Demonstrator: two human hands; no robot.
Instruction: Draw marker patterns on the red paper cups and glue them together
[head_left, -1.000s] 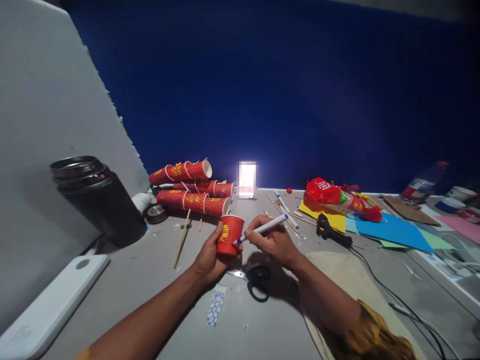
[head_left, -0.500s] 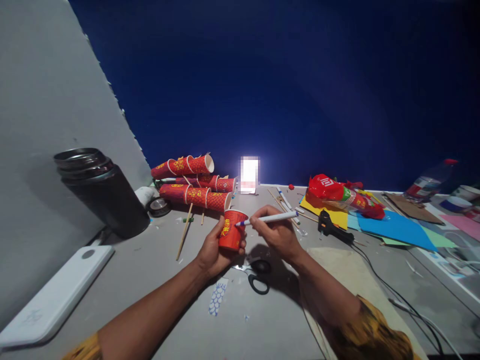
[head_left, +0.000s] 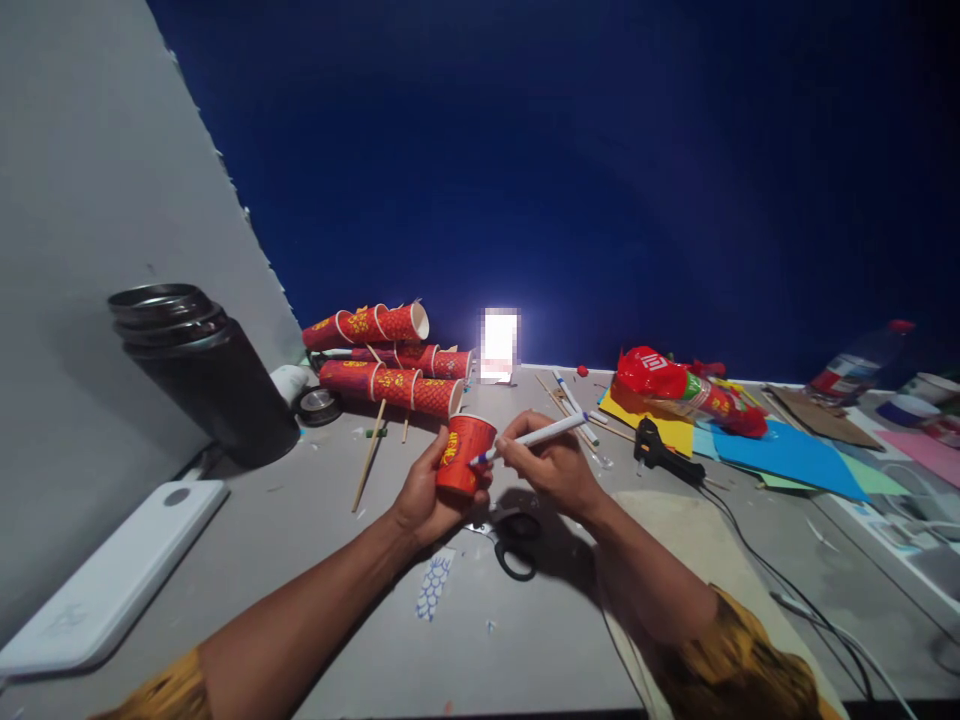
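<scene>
My left hand (head_left: 421,503) is wrapped round a red paper cup (head_left: 463,453) with gold print, held above the grey table (head_left: 300,560). My right hand (head_left: 546,464) pinches a white marker (head_left: 536,437) with a blue tip, and the tip touches the side of the cup. Black-handled scissors (head_left: 514,545) lie on the table just under both hands. A small paper piece with a blue scale pattern (head_left: 434,584) lies beside my left forearm.
Stacks of red cups (head_left: 382,360) lie at the back by the blue wall, with wooden sticks (head_left: 367,468). A black flask (head_left: 206,375) and white board (head_left: 112,580) sit left. A glue gun (head_left: 664,455), coloured paper (head_left: 780,455), a red packet (head_left: 679,390) and cables (head_left: 817,610) are right.
The marker tip rose to the cup's rim, then came back down onto its side. The cup tilted a little in my left hand.
</scene>
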